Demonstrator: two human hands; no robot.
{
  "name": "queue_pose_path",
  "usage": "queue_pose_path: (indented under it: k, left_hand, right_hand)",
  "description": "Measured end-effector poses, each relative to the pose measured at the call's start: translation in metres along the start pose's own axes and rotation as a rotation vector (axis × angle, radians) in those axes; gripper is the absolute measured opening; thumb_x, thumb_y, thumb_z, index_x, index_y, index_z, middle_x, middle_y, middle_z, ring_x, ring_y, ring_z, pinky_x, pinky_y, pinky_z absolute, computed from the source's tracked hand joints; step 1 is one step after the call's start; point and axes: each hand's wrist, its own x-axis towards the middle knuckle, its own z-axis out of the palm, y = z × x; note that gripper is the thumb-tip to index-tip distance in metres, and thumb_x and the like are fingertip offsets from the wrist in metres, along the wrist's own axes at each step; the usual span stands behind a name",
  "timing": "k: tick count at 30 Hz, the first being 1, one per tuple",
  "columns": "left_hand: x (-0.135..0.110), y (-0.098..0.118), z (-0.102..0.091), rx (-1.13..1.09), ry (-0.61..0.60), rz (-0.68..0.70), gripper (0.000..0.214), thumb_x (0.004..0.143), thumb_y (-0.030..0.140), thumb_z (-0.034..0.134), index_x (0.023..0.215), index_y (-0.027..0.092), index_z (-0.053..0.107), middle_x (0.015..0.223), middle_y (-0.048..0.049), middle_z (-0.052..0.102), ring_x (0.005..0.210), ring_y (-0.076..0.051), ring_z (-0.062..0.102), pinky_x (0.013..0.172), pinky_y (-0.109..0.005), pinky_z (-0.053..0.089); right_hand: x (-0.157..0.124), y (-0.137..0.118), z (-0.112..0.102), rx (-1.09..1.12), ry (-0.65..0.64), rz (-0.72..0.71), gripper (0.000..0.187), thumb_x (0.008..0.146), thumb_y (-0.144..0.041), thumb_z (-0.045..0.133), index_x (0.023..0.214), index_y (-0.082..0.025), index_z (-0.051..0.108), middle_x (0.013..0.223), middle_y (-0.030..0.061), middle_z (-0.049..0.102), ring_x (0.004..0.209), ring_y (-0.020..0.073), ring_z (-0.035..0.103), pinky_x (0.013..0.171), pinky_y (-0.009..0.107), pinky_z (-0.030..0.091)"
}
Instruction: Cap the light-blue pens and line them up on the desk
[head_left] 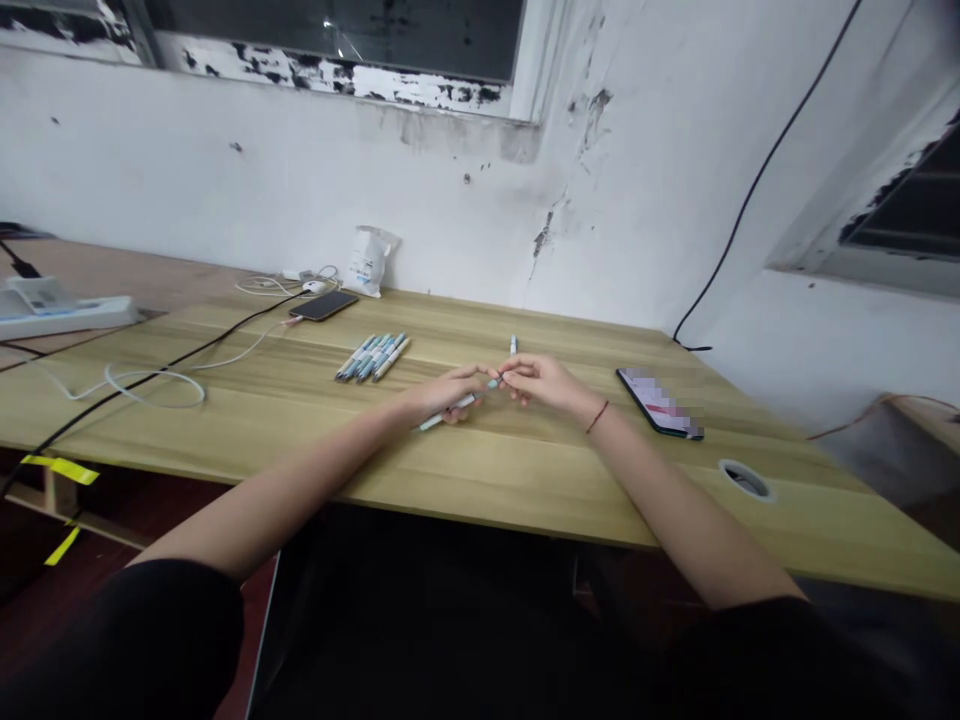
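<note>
A slim white pen (463, 402) with a pale green end lies slantwise in my left hand (455, 388), whose fingers are closed around it. Close beside, my right hand (541, 380) pinches a small teal-ended piece (493, 383) that looks like a pen cap; the fingers hide the rest of it. The two hands almost meet above the middle of the table. Just behind the right hand, another white and blue pen (514, 345) sticks out on the tabletop, partly covered. To the left, several pens (373, 357) in white, blue and green lie side by side.
On the wooden table (480, 480), a lit phone (660, 403) lies right, near a round cable hole (747, 480). A dark phone (324, 305), cables (154, 385) and a white packet (370, 260) are back left. A power strip (71, 315) sits far left.
</note>
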Motion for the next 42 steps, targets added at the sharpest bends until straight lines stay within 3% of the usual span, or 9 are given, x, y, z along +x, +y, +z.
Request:
queue_pose_path:
  k: [6,12,17,25,36,42]
  left_hand:
    - [-0.0033,0.005,0.0002,0.049,-0.007,-0.045,0.03,0.076,0.028,0.054,0.105,0.026,0.05,0.054,0.0076,0.041,0.03,-0.003,0.024,0.032,-0.016,0.011]
    - [-0.0006,0.0044,-0.0016,0.053,0.024,-0.052,0.03,0.077,0.031,0.052,0.106,0.028,0.045,0.057,0.008,0.04,0.03,-0.003,0.024,0.031,-0.014,0.01]
    - [0.0004,0.0029,-0.0024,0.006,0.01,-0.044,0.029,0.076,0.032,0.054,0.103,0.028,0.045,0.057,0.0082,0.039,0.031,-0.003,0.024,0.031,-0.014,0.009]
    - [0.0009,0.0015,-0.0027,-0.017,0.004,-0.046,0.031,0.079,0.036,0.056,0.107,0.027,0.046,0.057,0.0073,0.041,0.031,-0.003,0.026,0.032,-0.014,0.01]
    - [-0.0001,0.0019,-0.0007,-0.037,-0.008,-0.031,0.03,0.082,0.04,0.057,0.106,0.022,0.05,0.06,0.0055,0.046,0.033,-0.002,0.027,0.032,-0.015,0.012]
    - [0.0056,-0.0014,-0.0047,-0.115,-0.025,-0.026,0.032,0.083,0.031,0.056,0.112,0.019,0.052,0.071,0.0015,0.053,0.037,-0.003,0.034,0.033,-0.015,0.022]
  right_hand:
    - [0.0009,-0.0008,0.003,0.053,-0.001,0.009,0.021,0.078,-0.033,0.061,0.09,-0.016,0.057,0.081,0.004,0.063,0.059,0.0085,0.055,0.05,0.02,0.045]
    - [0.0035,0.0004,0.0023,0.136,0.111,0.066,0.014,0.077,-0.026,0.055,0.087,-0.018,0.05,0.079,0.0027,0.063,0.054,0.0083,0.053,0.045,0.019,0.041]
    - [0.0023,0.0005,0.0006,0.09,0.115,0.025,0.015,0.077,-0.028,0.054,0.087,-0.018,0.052,0.07,-0.0015,0.055,0.046,0.0051,0.042,0.039,0.018,0.032]
    - [-0.0002,0.0029,0.0012,0.019,0.067,0.001,0.03,0.077,-0.042,0.061,0.092,-0.016,0.055,0.066,-0.0038,0.046,0.052,0.0061,0.041,0.046,0.02,0.035]
    - [0.0006,0.0024,0.0044,-0.142,0.003,-0.045,0.033,0.079,-0.046,0.057,0.091,-0.016,0.058,0.07,-0.0011,0.051,0.056,0.0081,0.045,0.049,0.021,0.037]
    - [0.003,0.0078,-0.005,-0.163,0.068,-0.033,0.03,0.08,-0.045,0.055,0.09,-0.016,0.056,0.068,-0.0016,0.051,0.052,0.0072,0.043,0.046,0.02,0.035]
